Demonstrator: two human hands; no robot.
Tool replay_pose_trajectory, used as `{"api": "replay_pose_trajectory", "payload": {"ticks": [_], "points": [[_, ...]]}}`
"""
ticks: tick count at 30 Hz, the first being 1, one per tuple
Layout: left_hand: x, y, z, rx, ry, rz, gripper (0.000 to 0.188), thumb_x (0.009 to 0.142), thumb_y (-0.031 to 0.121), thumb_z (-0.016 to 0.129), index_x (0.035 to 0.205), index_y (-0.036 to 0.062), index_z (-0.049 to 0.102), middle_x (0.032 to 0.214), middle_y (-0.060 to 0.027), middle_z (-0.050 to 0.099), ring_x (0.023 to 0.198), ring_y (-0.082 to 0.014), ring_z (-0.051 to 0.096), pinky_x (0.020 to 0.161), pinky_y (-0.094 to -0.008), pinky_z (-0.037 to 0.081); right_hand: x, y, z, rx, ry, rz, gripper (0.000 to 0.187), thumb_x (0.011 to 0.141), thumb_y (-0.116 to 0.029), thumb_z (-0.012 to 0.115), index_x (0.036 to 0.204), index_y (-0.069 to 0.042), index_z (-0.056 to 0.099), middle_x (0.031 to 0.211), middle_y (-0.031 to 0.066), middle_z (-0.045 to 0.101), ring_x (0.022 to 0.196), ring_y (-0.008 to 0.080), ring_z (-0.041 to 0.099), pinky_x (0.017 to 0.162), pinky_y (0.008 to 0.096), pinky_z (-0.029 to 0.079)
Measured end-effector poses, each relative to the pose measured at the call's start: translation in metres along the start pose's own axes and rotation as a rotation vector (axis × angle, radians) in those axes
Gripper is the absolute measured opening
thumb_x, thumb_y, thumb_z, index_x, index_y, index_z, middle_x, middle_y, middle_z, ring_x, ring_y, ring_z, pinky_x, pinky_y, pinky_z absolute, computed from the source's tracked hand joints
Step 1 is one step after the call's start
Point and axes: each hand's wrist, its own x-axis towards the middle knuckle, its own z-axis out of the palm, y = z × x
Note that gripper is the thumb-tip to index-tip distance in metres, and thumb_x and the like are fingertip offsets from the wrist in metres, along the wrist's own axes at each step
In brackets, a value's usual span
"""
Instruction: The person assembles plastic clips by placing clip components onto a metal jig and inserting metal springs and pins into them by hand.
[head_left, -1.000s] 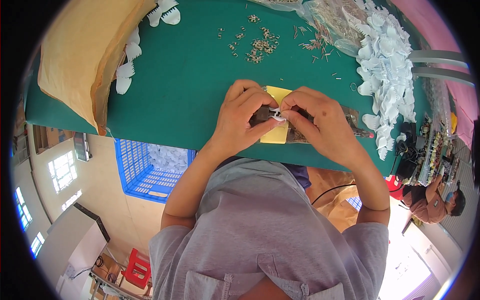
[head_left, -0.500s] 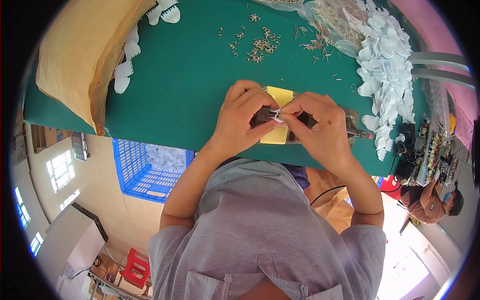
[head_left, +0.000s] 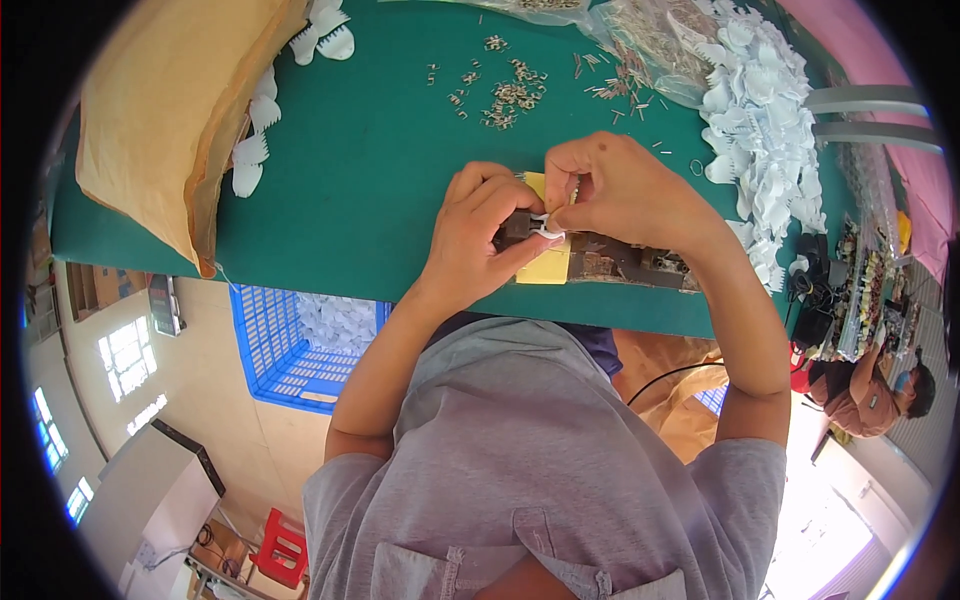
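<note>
My left hand (head_left: 462,232) pinches a small white toothed claw-clip piece (head_left: 548,233) between thumb and fingers, at a dark metal block fixture (head_left: 612,258) near the table's front edge. Beside it, my right hand (head_left: 632,192) is bent over from above, thumb and fingertips closed at the same piece. Whatever those right fingertips hold is too small to make out. Under both hands, a yellow strip (head_left: 545,268) wraps the fixture. Small metal springs (head_left: 515,97) lie beyond the hands, with thin metal pins (head_left: 622,82) to their right.
White clip pieces (head_left: 762,115) are heaped at the right, next to clear bags (head_left: 660,45) of metal parts. A brown paper sack (head_left: 150,130) lies at the left, more pieces by its mouth. Below the table edge stands a blue crate (head_left: 300,350). Another person (head_left: 865,395) sits far right.
My right hand has lifted and turned over, its wrist swinging up and right, while its fingertips stay near the clip piece. The right forearm now covers the red-tipped tool. My left hand keeps its grip.
</note>
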Motion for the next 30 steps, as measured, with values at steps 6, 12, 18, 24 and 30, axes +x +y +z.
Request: {"api": "replay_pose_trajectory", "payload": {"ticks": [6,12,18,24,30], "points": [[-0.002,0.002,0.002,-0.058,0.030,0.018,0.030,0.080,0.018,0.089,0.095,0.0050,0.066,0.096,-0.0099,0.067,0.096,-0.0315,0.063,0.083,-0.0420,0.050,-0.007,0.007,0.013,-0.047,0.146,-0.211,0.018,0.075,-0.014,0.083,0.083,-0.004,0.071,0.078,0.0090,0.073,0.075,0.0201,0.071,0.069,0.0327,0.055],[-0.005,0.006,-0.001,-0.113,0.001,-0.036,0.024,0.080,0.009,0.087,0.096,0.0059,0.069,0.097,-0.0081,0.071,0.097,-0.0294,0.065,0.086,-0.0399,0.051,-0.044,0.083,-0.012,0.167,0.643,-0.174,0.013,0.096,-0.010,0.076,0.108,-0.005,0.076,0.095,0.0017,0.078,0.088,0.0088,0.072,0.081,0.0278,0.057],[-0.003,0.005,-0.003,-0.087,-0.032,0.007,0.026,0.079,-0.002,0.087,0.097,0.0022,0.068,0.101,-0.0078,0.072,0.100,-0.0248,0.064,0.086,-0.0355,0.052,-0.046,0.135,-0.022,-0.064,0.807,-0.046,0.010,0.093,-0.006,0.076,0.103,-0.004,0.076,0.094,0.0048,0.077,0.083,0.0129,0.072,0.074,0.0287,0.057],[-0.002,0.004,-0.002,-0.096,-0.025,0.002,0.027,0.079,-0.001,0.087,0.097,0.0022,0.068,0.101,-0.0073,0.072,0.099,-0.0250,0.065,0.085,-0.0357,0.052,-0.023,0.149,-0.044,-0.333,0.570,-0.212,0.009,0.089,-0.007,0.077,0.091,-0.004,0.068,0.088,0.0080,0.062,0.084,0.0265,0.066,0.075,0.0367,0.055],[-0.001,0.002,0.001,-0.107,-0.028,-0.033,0.026,0.080,0.002,0.087,0.098,0.0028,0.068,0.101,-0.0078,0.072,0.099,-0.0257,0.065,0.086,-0.0361,0.052,-0.029,0.113,-0.021,-0.338,0.480,-0.409,0.006,0.095,-0.004,0.068,0.096,-0.001,0.062,0.092,0.0122,0.061,0.088,0.0302,0.064,0.077,0.0382,0.054]]}}
